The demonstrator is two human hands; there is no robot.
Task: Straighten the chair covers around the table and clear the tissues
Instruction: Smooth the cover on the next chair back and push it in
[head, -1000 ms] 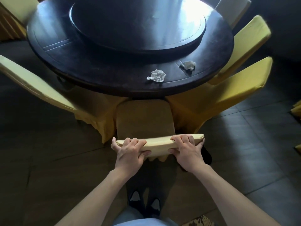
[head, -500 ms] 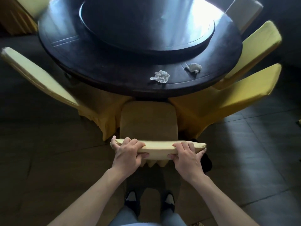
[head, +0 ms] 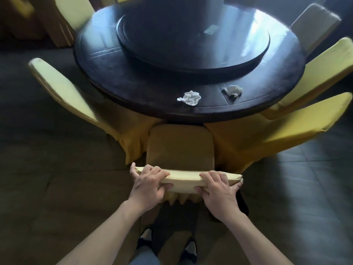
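Observation:
A chair with a yellow chair cover [head: 183, 150] stands right in front of me, pushed under the dark round table [head: 133, 92]. My left hand [head: 148, 185] and my right hand [head: 219, 190] both grip the top edge of its backrest, fingers curled over the fabric. The cover is bunched up in folds just below the backrest top, between my hands. Two crumpled white tissues lie on the table's near side: one tissue [head: 189, 97] in the middle and another tissue [head: 232, 90] to its right.
More yellow-covered chairs ring the table: one at the left [head: 63, 90], two at the right [head: 298, 123], [head: 324, 67], and a paler one at the far right [head: 313, 23]. A raised turntable [head: 193, 39] fills the table's centre. My feet [head: 166, 243] stand on the dark tiled floor.
My view has tilted up and shifted, so more of the table shows. Both hands keep their grip on the backrest top; the cover stays bunched below it.

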